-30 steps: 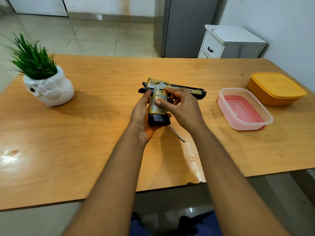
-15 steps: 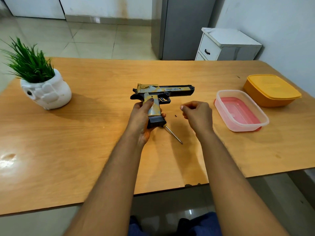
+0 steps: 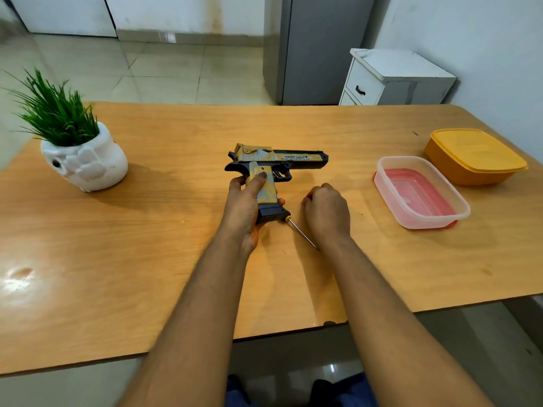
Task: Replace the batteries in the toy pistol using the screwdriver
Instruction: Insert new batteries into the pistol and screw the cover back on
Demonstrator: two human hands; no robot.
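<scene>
The toy pistol (image 3: pixel 273 171) is held flat on the table (image 3: pixel 147 230) by its grip in the left hand (image 3: pixel 246 207); the screwdriver (image 3: pixel 302 233) is left lying just beside it, so the job seems barely begun. The right hand (image 3: pixel 327 214) is curled nearby; whether something small is pinched cannot be told; no batteries can be seen.

Your forearms are bare from the bottom edge of the frame to the wrists, with no sleeve showing on either. Your left hand (image 3: pixel 244 207) and right hand (image 3: pixel 327 214) wear no gloves, rings, watch or bands. Below the table edge, between your arms, dark blue trousers (image 3: pixel 346 390) cover your legs.
</scene>
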